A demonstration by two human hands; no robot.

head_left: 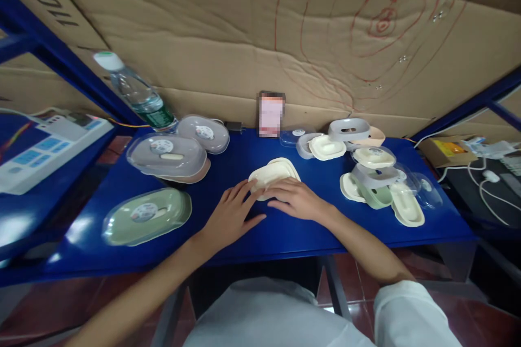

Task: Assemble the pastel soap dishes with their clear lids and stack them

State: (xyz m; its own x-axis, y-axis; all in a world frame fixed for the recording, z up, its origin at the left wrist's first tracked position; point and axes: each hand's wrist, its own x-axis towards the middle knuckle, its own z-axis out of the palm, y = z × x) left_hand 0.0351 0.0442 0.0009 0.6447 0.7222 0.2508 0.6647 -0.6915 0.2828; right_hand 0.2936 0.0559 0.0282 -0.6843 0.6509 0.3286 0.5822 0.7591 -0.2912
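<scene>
Two cream plastic pieces [273, 172] lie overlapping at the middle of the blue table [260, 233]. My left hand [233, 212] is at their left front edge, fingers spread and fingertips touching the near piece, its thumb stretched out over the table. From the right, my right hand [293, 198] rests its fingers on the front and right part of the same pieces, the fingers lying nearly flat with the thumb apart. Neither hand is wrapped round anything. The fingers cover part of the near piece.
Lidded grey boxes [166, 154] and a green one [148, 216] stand at the left, with a water bottle [142, 97] behind. A phone [271, 114] leans on the cardboard [223, 38]. Cream, grey and green parts [376, 173] with clear lids are piled at the right.
</scene>
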